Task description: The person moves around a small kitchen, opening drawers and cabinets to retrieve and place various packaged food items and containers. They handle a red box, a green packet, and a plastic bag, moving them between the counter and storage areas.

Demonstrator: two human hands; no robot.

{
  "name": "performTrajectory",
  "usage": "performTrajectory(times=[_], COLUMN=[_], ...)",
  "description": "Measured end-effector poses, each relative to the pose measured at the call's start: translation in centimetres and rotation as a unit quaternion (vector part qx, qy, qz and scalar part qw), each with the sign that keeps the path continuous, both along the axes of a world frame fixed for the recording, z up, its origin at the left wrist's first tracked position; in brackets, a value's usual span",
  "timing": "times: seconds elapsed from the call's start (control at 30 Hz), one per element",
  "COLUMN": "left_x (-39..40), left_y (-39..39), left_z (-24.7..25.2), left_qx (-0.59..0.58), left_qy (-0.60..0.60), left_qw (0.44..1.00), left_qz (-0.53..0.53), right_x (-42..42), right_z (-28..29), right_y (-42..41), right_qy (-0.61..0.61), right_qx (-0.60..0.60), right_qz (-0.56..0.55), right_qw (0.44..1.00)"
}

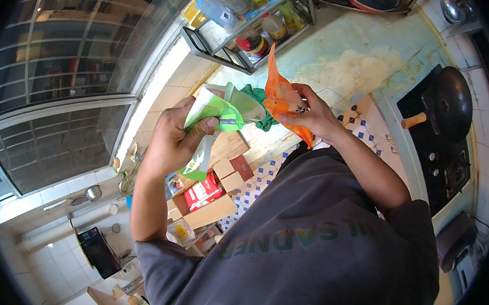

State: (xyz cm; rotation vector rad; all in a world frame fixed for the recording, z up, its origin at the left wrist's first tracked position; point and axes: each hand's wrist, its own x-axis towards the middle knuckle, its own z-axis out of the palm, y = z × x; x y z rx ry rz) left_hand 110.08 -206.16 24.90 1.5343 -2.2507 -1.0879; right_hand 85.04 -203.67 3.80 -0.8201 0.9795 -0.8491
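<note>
My left hand (175,136) grips a crumpled green-and-white plastic packet (220,111), its thumb pressed on the front. Part of the packet hangs below the hand, and a pale green, translucent part spreads out to the right. My right hand (314,115) pinches an orange plastic bag (281,94) between thumb and fingers; the bag stands up to a point at its top. The two are held side by side, close together. Behind them a dark green cloth (255,93) lies on the worktop (327,57). What the packet and bag contain cannot be told.
A metal rack (236,36) with bottles and jars stands beyond my hands. At the right, a wok with a wooden handle (414,120) sits on the black stove (436,181). Below left are a wooden board (229,147) and an open cardboard box (210,214) holding a red packet (202,192).
</note>
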Motion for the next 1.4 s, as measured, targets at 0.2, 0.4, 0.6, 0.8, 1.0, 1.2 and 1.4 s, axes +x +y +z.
performTrajectory(times=[0.2, 0.4, 0.6, 0.8, 1.0, 1.2, 1.4], left_x=[-0.1, -0.7, -1.1, -1.1, -1.0, -1.6, -1.9], left_y=[0.0, 0.8, -0.3, -0.7, -0.6, -0.1, -0.1], left_z=[0.1, -0.6, 0.5, 0.1, 0.2, 1.0, 1.7], left_qx=[0.039, -0.122, -0.053, -0.055, -0.084, -0.095, -0.111], left_qy=[0.038, 0.013, 0.015, 0.004, 0.014, 0.019, 0.017], left_qw=[0.998, 0.992, 0.987, 0.987, 0.988, 0.984, 0.979], left_qz=[0.045, -0.029, -0.152, -0.151, -0.127, -0.149, -0.171], right_x=[-0.1, -0.2, -0.2, -0.4, -0.4, -0.5, -0.5], right_z=[0.5, 0.2, -0.3, -0.3, -0.1, -0.3, -1.2], right_y=[-0.1, -0.1, -0.1, -0.1, -0.1, -0.2, -0.5], right_qy=[0.005, 0.006, 0.001, 0.024, 0.051, 0.090, 0.098], right_qx=[-0.003, -0.004, -0.007, -0.034, -0.071, -0.116, -0.118], right_qz=[0.002, -0.006, -0.015, -0.022, -0.032, -0.039, -0.040], right_qw=[1.000, 1.000, 1.000, 0.999, 0.996, 0.988, 0.987])
